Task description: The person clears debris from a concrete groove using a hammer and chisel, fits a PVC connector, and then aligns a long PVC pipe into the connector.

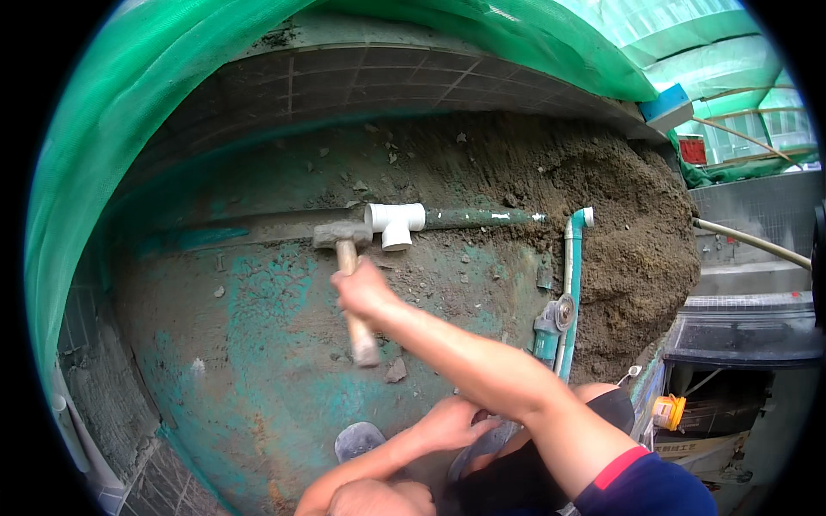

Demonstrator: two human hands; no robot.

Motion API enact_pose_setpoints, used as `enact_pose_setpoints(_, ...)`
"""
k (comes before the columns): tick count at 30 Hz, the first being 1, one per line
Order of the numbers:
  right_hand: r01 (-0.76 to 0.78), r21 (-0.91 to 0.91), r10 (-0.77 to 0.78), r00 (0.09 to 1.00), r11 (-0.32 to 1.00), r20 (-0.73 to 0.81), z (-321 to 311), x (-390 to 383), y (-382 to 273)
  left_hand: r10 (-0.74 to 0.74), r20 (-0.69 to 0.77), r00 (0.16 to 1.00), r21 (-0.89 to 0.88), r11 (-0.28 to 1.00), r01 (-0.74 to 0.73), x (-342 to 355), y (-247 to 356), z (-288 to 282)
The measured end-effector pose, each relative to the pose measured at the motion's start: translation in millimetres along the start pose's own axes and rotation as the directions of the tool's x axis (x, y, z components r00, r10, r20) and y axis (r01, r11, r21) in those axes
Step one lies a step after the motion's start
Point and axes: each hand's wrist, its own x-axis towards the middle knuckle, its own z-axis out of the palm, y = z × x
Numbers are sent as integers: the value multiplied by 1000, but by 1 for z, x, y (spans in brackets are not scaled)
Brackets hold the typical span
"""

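My right hand [366, 291] is wrapped round the wooden handle of a hammer [342, 234]. The hammer's grey block head lies close to the left end of a white plastic pipe tee [396, 217]; I cannot tell whether they touch. A dirt-covered pipe [477, 218] runs right from the tee, in line with it, and the tee's short branch points toward me. Below my right forearm, my left hand [452, 421] rests near my legs, its fingers loosely bent and apart, with nothing visible in them.
An angle grinder [551, 327] lies beside upright green and white pipes [571, 275] at right. Behind them rises a heap of wet sand [641, 241]. Green netting [95, 172] hangs along the left and top. A yellow bucket [668, 412] stands lower right. Small rubble litters the floor.
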Motion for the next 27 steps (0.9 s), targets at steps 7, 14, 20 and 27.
enact_pose_setpoints(7,45,65,-64,945,997,321,-3,-15,1,72,-17,997,-47,996,-73,2,-2,2)
enact_pose_setpoints(14,-29,219,-35,959,975,281,-22,-12,4,104,-7,995,18,994,-104,0,-13,6)
enact_pose_setpoints(20,-188,282,69,922,941,381,-54,-19,14,-169,278,946,260,961,95,-8,-24,-14)
enact_pose_setpoints(27,23,-280,109,889,960,445,-179,-45,-5,-285,-430,856,371,809,456,-42,1,-159)
